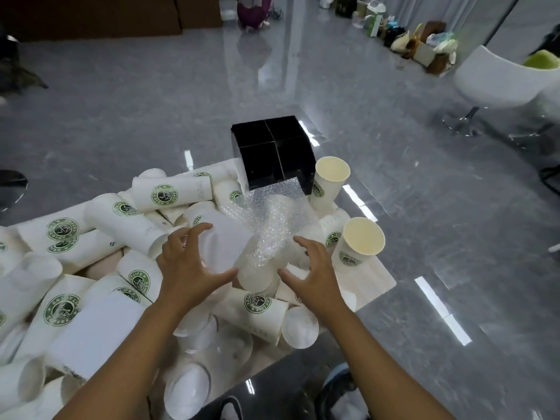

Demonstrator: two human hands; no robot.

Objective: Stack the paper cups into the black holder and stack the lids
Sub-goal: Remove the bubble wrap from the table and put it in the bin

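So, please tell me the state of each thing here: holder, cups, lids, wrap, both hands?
Black holder: upright, four compartments, empty.
Two cups: upright, empty.
Other cups: lying on their sides.
Lids: scattered, unstacked.
Bubble wrap: crumpled.
Left hand: open.
Right hand: open.

surface: low pale table (375,278), lower left to centre of frame, on glossy grey floor (151,116) | on it: heap of white paper cups (127,225) lying on their sides, green logos | two upright cups (360,244) at right edge | black holder (272,153) at far end, four compartments | bubble wrap (266,213) centre | lids (188,389) at near edge
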